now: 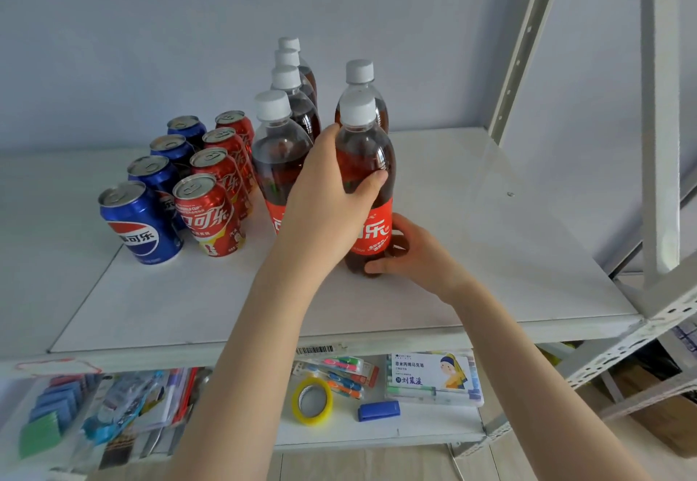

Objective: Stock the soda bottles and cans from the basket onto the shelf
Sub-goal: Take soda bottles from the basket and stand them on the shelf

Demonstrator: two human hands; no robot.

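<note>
A cola bottle (371, 163) with a white cap and red label stands upright on the white shelf (490, 254). My left hand (328, 194) grips its upper body. My right hand (411, 250) curls round its base. Behind it stands one more bottle (361, 77). To the left runs a row of several cola bottles (277, 148). Further left stand a row of red cola cans (211, 212) and a row of blue Pepsi cans (139, 228). The basket is out of view.
Metal uprights (660, 141) and a diagonal brace (528, 39) frame the shelf's right side. On the lower shelf lie a yellow tape roll (313, 401), a marker box (433, 378), a blue stapler (379, 411) and packets of stationery (113, 409).
</note>
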